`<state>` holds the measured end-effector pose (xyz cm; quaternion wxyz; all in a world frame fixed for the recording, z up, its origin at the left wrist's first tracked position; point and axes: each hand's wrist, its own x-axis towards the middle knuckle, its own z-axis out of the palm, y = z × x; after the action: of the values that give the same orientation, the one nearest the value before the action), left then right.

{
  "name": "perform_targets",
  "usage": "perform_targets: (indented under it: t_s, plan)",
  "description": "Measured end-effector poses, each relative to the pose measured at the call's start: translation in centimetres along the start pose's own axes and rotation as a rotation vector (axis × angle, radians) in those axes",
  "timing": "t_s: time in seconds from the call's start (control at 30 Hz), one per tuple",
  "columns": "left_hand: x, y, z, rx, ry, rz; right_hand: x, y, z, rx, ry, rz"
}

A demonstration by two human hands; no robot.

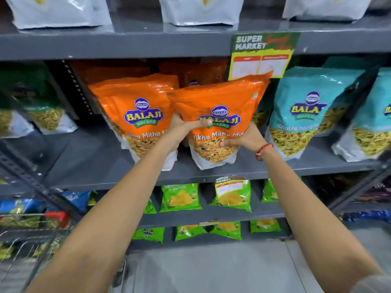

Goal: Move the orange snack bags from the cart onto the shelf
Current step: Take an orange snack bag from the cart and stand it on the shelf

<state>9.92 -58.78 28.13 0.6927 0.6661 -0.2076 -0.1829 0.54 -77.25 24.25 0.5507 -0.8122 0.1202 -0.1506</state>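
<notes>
Both hands [186,127] [243,138] grip orange bag [220,102] | base on shelf [275,166]

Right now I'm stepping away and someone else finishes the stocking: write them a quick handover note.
Left hand: shut on the front orange bag, thumb across its front.
Right hand: gripping the same bag's right side.
That bag stands on the middle shelf, overlapping a second orange bag already standing to its left; more orange shows behind them.
Done: at least these bags are on the shelf.
Left: let go, then check the cart at lower left; whether orange bags remain there cannot be told.
</notes>
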Motion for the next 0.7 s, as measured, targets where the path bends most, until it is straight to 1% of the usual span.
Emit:
perform_targets:
  t_s: [0.07,0.13,0.2,0.27,0.33,0.4,0.47,0.6,0.63,0.7]
  plan:
    - [0.5,-1.2,0.8,0.012,-0.073,-0.057,-0.2,2.2,-0.4,0.008,0.017,0.062]
    - [0.6,-2.8,1.0,-0.019,-0.097,-0.133,-0.4,3.9,-0.6,0.050,0.076,0.126]
    - [0.7,-4.1,0.9,-0.070,-0.042,-0.170,-0.3,4.5,-0.7,0.094,0.100,0.160]
    - [0.5,-4.3,0.8,-0.086,-0.005,-0.167,-0.4,4.3,-0.5,0.116,0.106,0.168]
    - [0.2,-4.5,0.6,-0.066,0.008,-0.143,-0.8,4.2,-0.1,0.142,0.136,0.166]
    - [-0.7,-5.0,-0.1,-0.012,0.042,-0.106,-1.5,4.7,0.5,0.178,0.200,0.144]
    - [-1.8,-5.9,-1.6,0.025,0.071,-0.097,-2.4,5.1,1.6,0.232,0.321,0.131]
    - [-5.6,-7.4,-5.2,0.047,0.000,-0.145,-5.9,5.1,5.1,0.184,0.703,0.163]
    - [-6.4,-7.6,-6.5,0.057,-0.011,-0.144,-6.8,5.1,6.5,0.158,0.765,0.152]
    - [-7.4,-7.9,-9.6,0.066,0.014,-0.123,-8.1,4.6,9.9,0.101,0.783,0.085]
